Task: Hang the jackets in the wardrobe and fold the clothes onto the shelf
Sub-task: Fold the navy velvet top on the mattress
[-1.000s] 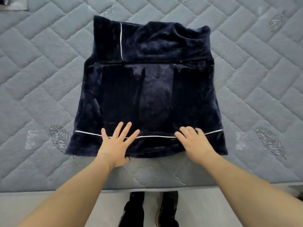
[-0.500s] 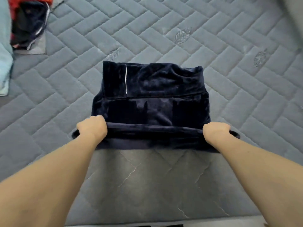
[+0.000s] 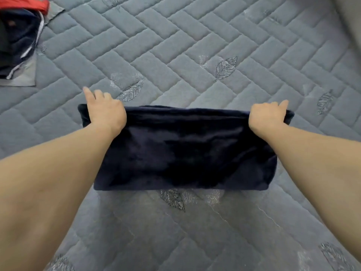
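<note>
A dark navy plush garment (image 3: 183, 151) lies on the grey quilted mattress (image 3: 175, 45), folded into a wide flat rectangle. My left hand (image 3: 106, 112) grips its far left corner, fingers curled over the far edge with one finger sticking out. My right hand (image 3: 268, 116) grips the far right corner the same way. Both forearms reach across the folded cloth from the near side.
A heap of other clothes (image 3: 17, 45), dark navy with white piping and something red on top, lies on a grey cloth at the far left of the mattress. A pale surface (image 3: 349, 16) shows at the top right corner.
Both hands took hold of the garment's near hem and carried it away from me over the far part, halving the garment. The white piping is now hidden inside the fold.
</note>
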